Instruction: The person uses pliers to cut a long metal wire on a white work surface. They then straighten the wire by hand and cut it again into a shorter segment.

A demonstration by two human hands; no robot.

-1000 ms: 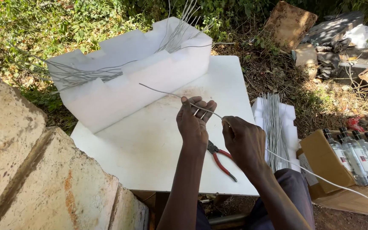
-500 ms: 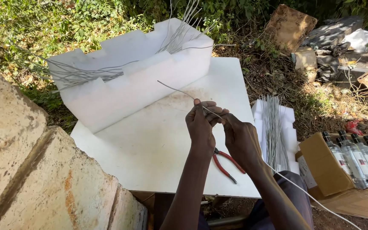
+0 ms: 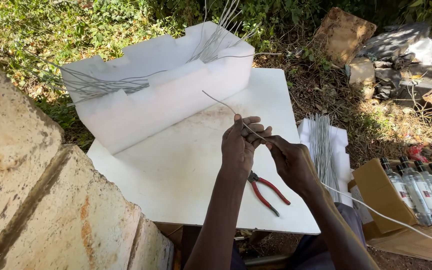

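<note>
Head view. The left hand (image 3: 240, 144) and the right hand (image 3: 288, 160) meet above the white square table (image 3: 176, 170), both closed in a pinch on a thin grey length of wire (image 3: 221, 102). The wire's free end rises up and to the left, away from the left hand's fingertips; behind the right hand it trails off to the lower right. Red-handled pliers (image 3: 268, 190) lie on the table just below the hands, untouched. A white notched foam block (image 3: 176, 95) holding more cut wires stands at the table's far edge.
</note>
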